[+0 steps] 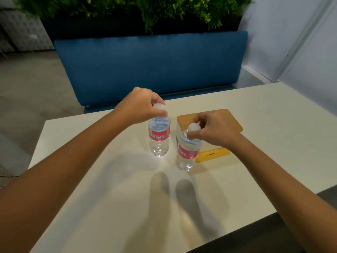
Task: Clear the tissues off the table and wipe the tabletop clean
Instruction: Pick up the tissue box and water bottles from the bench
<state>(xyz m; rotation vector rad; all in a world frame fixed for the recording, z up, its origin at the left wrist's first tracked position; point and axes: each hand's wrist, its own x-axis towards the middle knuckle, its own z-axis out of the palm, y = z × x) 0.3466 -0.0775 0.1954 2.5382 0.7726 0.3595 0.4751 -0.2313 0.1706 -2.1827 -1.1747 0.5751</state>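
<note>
Two clear water bottles with pink labels and white caps are over the white table (91, 189). My left hand (141, 105) pinches the cap of the left bottle (159, 137), which is upright. My right hand (209, 132) pinches the cap of the right bottle (186, 155), which is tilted slightly. Whether either bottle touches the tabletop I cannot tell. No tissues show on the table.
A tan wooden board (229, 119) lies just behind my right hand. A yellow flat box with a slot (213, 155) lies beside the right bottle. A blue bench (151, 70) stands beyond the table's far edge, with green plants behind it. The white wall is at the right.
</note>
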